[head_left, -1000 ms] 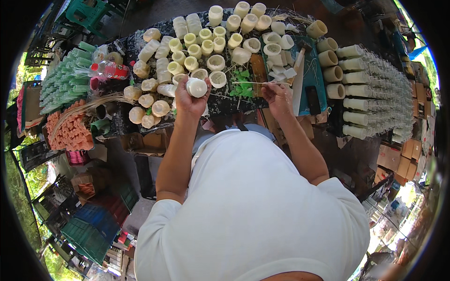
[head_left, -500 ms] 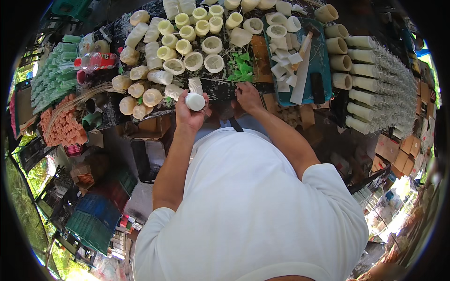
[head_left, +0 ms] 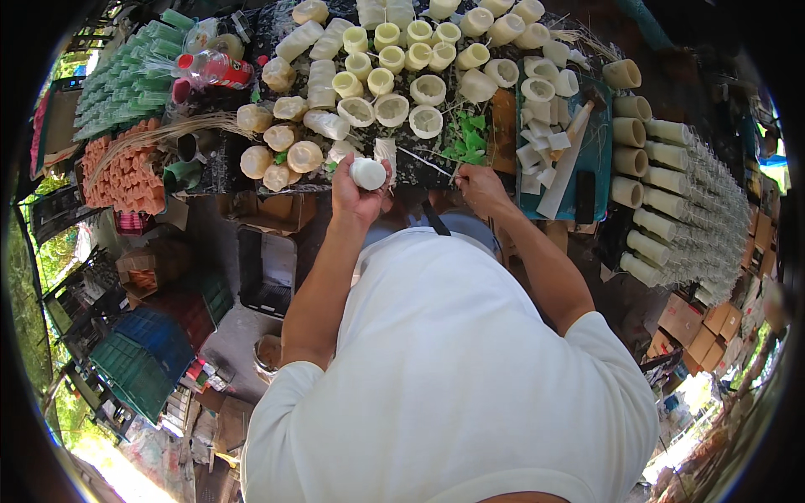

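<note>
My left hand point(head_left: 354, 199) is closed around a white wax cylinder point(head_left: 368, 173), its round pale end facing up, just off the table's near edge. To the right, my right hand point(head_left: 484, 189) has its fingers pinched together. A thin white string point(head_left: 424, 161) runs taut from those fingers toward the left hand; where its far end is fixed, I cannot make out. Just beyond the left hand lies a whitish wrapped cylinder point(head_left: 385, 152). Past both hands stand several pale yellow hollow wax cups point(head_left: 392, 110). Green leaf-like scraps point(head_left: 470, 138) lie beyond the right hand.
A teal tray point(head_left: 594, 159) at the right holds white wax pieces, a long flat strip and a hammer-like tool. Beige tubes point(head_left: 627, 192) line up beside it. A red-labelled bottle point(head_left: 216, 70), green bundles point(head_left: 134, 80) and orange pieces point(head_left: 126, 172) fill the left.
The view has swung, shifting the table's things rightward. My right hand has drawn farther from the left, and a taut white string now shows beside it. My left hand keeps the wax cylinder.
</note>
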Action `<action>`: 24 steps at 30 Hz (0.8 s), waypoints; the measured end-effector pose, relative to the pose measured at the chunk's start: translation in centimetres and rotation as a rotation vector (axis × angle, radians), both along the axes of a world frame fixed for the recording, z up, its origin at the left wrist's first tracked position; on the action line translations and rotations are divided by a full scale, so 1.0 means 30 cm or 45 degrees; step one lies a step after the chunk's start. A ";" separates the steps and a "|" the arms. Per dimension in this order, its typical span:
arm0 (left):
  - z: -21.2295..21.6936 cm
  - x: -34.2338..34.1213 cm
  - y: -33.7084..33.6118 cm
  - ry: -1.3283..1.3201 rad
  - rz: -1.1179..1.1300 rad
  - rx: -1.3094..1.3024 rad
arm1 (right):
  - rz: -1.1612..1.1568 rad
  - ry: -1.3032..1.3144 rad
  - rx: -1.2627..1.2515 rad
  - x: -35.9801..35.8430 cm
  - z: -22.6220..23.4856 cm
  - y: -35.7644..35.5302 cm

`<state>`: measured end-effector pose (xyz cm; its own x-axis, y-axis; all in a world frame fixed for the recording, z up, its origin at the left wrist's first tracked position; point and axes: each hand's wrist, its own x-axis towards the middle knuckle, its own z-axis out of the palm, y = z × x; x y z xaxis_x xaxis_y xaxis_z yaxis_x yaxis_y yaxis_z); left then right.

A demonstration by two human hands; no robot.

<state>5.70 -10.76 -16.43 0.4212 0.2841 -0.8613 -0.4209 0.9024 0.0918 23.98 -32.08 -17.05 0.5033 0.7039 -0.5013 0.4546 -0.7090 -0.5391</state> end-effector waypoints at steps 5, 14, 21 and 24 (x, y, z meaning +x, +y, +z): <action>0.007 0.048 0.033 -0.005 0.066 0.149 | -0.158 0.343 0.192 0.006 0.275 -0.007; 0.063 0.118 0.103 -0.060 0.160 0.436 | 0.211 -0.137 0.516 -0.085 0.574 0.022; 0.067 0.146 0.114 -0.046 0.193 0.485 | 0.220 -0.264 0.545 -0.094 0.549 0.035; 0.071 0.146 0.111 -0.050 0.180 0.526 | 0.217 -0.298 0.540 -0.099 0.539 0.042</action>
